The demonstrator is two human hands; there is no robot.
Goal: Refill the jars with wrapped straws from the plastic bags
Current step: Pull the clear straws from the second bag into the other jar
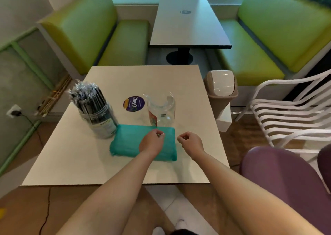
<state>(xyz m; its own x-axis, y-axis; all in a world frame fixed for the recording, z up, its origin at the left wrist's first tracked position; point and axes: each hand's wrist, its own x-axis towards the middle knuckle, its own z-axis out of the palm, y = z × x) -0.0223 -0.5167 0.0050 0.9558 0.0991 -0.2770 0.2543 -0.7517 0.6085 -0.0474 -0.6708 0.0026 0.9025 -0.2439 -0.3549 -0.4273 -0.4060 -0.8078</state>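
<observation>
A teal plastic bag (129, 139), packed and closed, lies flat on the middle of the white table (71, 159). My left hand (152, 142) rests over the bag's right half, with curled fingertips pinching the plastic near its far edge. My right hand (190, 142) hovers just beyond the bag's right end, its fingers curled with thumb and forefinger close together and nothing visible in them. Behind the bag on the left stands a clear jar (100, 116) crammed with black wrapped straws. An empty clear jar (162, 111) without a lid stands behind the bag on the right.
A round purple sticker (133, 104) is on the table between the jars. A beige swing-lid bin (222, 89) stands off the table's right far corner. Stacked white chairs (286, 116) and a purple seat (279, 177) are on the right. Green benches and another table lie beyond.
</observation>
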